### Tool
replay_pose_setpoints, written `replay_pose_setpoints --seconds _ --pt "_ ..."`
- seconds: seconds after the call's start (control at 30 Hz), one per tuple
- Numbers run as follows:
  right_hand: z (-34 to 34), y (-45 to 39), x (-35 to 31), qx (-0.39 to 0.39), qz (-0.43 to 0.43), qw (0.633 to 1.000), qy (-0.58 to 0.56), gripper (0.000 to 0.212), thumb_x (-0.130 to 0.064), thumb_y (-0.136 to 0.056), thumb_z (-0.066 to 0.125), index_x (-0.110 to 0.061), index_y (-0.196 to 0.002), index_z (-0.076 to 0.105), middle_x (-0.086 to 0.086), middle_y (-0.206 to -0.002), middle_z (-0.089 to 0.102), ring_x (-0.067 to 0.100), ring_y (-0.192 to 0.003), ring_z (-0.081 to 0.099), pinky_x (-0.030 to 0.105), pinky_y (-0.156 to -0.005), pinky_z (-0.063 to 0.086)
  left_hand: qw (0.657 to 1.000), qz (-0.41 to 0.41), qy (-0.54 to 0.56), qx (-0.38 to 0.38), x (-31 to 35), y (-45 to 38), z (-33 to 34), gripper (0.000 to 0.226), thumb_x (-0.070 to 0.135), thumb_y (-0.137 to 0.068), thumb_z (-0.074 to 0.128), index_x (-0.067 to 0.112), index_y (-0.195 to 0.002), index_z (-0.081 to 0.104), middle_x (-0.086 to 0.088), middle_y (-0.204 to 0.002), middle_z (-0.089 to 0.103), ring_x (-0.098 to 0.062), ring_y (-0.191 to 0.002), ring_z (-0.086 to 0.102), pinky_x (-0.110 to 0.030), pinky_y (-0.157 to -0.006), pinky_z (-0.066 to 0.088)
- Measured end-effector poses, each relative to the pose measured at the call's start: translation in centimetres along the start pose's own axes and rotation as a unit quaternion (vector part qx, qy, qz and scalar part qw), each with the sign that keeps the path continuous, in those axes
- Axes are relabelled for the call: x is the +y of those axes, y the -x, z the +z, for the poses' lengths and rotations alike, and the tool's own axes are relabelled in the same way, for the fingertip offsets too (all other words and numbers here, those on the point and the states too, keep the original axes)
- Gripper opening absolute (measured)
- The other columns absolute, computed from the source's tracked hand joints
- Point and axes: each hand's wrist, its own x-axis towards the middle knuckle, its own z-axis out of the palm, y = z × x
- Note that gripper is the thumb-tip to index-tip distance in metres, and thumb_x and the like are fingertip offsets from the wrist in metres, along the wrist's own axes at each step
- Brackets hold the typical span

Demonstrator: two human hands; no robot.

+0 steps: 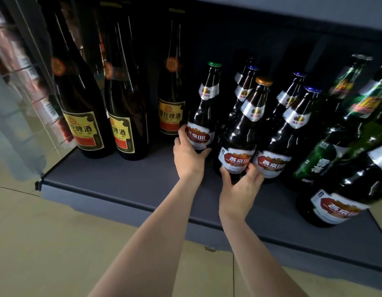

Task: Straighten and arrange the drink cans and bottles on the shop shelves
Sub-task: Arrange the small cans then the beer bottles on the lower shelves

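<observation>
Dark grey shelf (125, 185), low above a pale tiled floor (46, 243), runs under another shelf board (271, 11) that shadows the back. At the far left a glass or mirrored panel (18, 103) stands beside the shelf end, blurred.

Three tall dark bottles with yellow-and-red labels stand on the left: two at the front (80, 116) (125, 121), one further back (172, 99). A bare strip of shelf separates them from the middle group.

In the middle are brown glass bottles with red-and-white labels and silver neck foils. One has a green cap (204, 116), one a gold cap (241, 142), one a blue cap at the front (280, 151); at least three more blue-capped ones crowd close behind, partly hidden. The gold-capped and front blue-capped bottles stand touching side by side.

On the right are green bottles (327, 151), blurred, so I cannot count them, and one more brown bottle (344, 198) at the front edge.

Both bare forearms reach in from below. The left hand (189, 153) grips the green-capped bottle low on its label, fingers curled round the left side, thumb on the right. The right hand (239, 185) holds the base of the gold-capped bottle, fingers wrapped to either side.
</observation>
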Motion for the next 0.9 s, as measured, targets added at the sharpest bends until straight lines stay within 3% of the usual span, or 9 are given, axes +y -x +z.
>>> replay_pose_setpoints --seconds 0.37,0.57,0.7,0.9 --pt "-0.2 0.1 -0.2 -0.013 0.005 1.000 0.022 0.060 -0.028 -0.085 0.066 -0.004 -0.134 0.042 0.011 -0.136 0.039 0.026 -0.124 0.039 0.045 -0.099 0.043 0.995 -0.014 -0.103 -0.013 0.0 -1.2 1.3 0.090 0.027 -0.074 0.076 0.010 -0.143 0.020 -0.019 -0.134 0.035 -0.035 -0.122 0.034 -0.037 -0.106 0.026" --pt "-0.2 0.1 -0.3 -0.016 0.012 1.000 0.015 0.060 -0.029 -0.084 0.066 -0.005 -0.134 0.042 0.011 -0.135 0.038 0.027 -0.123 0.041 0.048 -0.096 0.044 0.997 0.032 -0.053 -0.056 -1.0 -0.9 0.4 0.088 0.014 -0.080 0.071 0.014 -0.148 0.014 -0.011 -0.142 0.038 -0.027 -0.130 0.036 -0.034 -0.103 0.033" --pt "-0.1 0.0 -0.1 -0.018 0.018 0.999 0.021 0.060 -0.030 -0.085 0.066 -0.005 -0.134 0.041 0.012 -0.134 0.038 0.027 -0.121 0.043 0.049 -0.095 0.044 0.999 0.008 -0.048 -0.024 -0.5 -1.0 0.8 0.084 0.015 -0.080 0.071 0.018 -0.147 0.020 -0.006 -0.138 0.044 -0.023 -0.126 0.042 -0.030 -0.096 0.037" --pt "-0.1 0.1 -0.2 -0.014 0.013 0.999 0.027 0.059 -0.030 -0.085 0.066 -0.004 -0.133 0.041 0.012 -0.134 0.038 0.028 -0.121 0.043 0.046 -0.096 0.044 0.997 -0.005 -0.051 -0.053 -0.2 -1.4 0.6 0.084 0.014 -0.082 0.068 0.019 -0.148 0.016 -0.006 -0.143 0.041 -0.023 -0.128 0.041 -0.030 -0.099 0.036"
